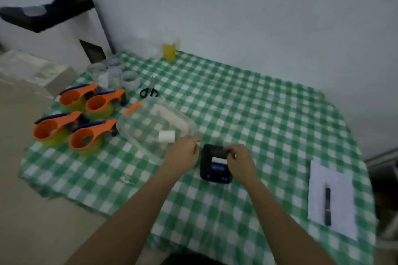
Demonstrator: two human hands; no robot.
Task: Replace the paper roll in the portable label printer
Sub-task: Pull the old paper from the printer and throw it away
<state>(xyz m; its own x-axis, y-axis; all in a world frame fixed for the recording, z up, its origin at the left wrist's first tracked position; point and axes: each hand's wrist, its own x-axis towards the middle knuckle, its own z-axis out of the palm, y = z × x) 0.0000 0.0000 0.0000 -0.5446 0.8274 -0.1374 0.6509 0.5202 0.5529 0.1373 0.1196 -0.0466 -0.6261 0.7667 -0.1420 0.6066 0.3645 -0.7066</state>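
Observation:
A small black label printer (216, 165) lies on the green checked tablecloth (269, 114), white paper showing in its slot. My right hand (239, 159) rests on the printer's right side, fingers curled over its top cover. My left hand (183, 154) is just left of the printer, at the near corner of a clear plastic tray (133, 122), with a small white bit pinched at its fingertips. A white paper roll (166, 136) lies inside the tray, a little beyond my left hand.
Several orange tape dispensers (77, 120) sit at the left. Black scissors (149, 92), an orange cutter (133, 107), glass jars (116, 75) and a yellow bottle (169, 50) stand further back. A white sheet with a black pen (327, 206) lies at the right edge.

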